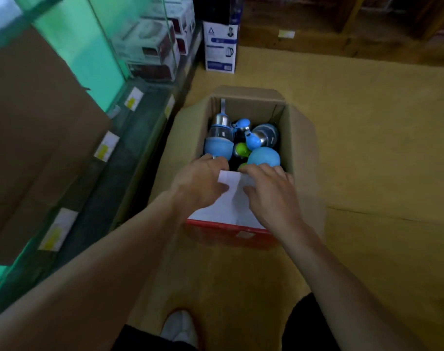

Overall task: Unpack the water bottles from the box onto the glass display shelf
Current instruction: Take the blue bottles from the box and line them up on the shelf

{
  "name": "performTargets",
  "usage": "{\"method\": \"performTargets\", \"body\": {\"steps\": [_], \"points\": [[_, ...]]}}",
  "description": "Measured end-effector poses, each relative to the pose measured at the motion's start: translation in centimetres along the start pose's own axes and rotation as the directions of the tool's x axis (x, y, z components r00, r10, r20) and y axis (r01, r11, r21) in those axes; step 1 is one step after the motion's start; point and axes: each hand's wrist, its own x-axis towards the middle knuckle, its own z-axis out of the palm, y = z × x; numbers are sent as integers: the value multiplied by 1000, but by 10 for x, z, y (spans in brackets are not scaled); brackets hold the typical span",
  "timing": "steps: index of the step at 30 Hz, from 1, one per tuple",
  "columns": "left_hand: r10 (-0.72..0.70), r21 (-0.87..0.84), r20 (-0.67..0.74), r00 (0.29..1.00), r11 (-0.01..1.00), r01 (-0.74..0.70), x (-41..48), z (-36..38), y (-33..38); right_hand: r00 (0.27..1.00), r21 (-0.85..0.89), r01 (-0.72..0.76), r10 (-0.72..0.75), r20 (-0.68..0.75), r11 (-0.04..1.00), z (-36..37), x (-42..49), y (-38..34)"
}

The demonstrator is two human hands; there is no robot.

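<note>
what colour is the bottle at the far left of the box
Blue, with a clear middle and silver top; the head view shows it.

Brown box [302, 148], blue bottles [218, 140] (one green [242, 149]).

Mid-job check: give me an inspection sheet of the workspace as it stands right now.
Surface: tan floor, bare around the box.
Job's things: open cardboard box on the floor; blue bottles and a green-capped one lie jumbled inside. Glass display shelf to the left.
Clutter: white paper sheet over the box's near end; red edge below it.
Hands: left hand and right hand both rest on the paper; neither holds a bottle.
Cables: nothing seen.
Surroundings: kettle carton beyond the box; boxed goods behind the glass; brown cartons with yellow tags on the left.
</note>
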Motion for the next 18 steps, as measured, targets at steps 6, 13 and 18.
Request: {"method": "performTargets", "body": {"steps": [6, 13, 18], "points": [[-68, 20, 11, 998, 997, 68, -50, -15, 20, 999, 29, 6, -7, 32, 1000, -34, -32, -12], [45, 75, 435, 899, 993, -86, -87, -21, 23, 965, 34, 94, -100, 241, 995, -53, -82, -19], [68, 53, 518, 853, 992, -112, -90, -1, 22, 915, 25, 190, -186, 357, 982, -47, -101, -11]]}}
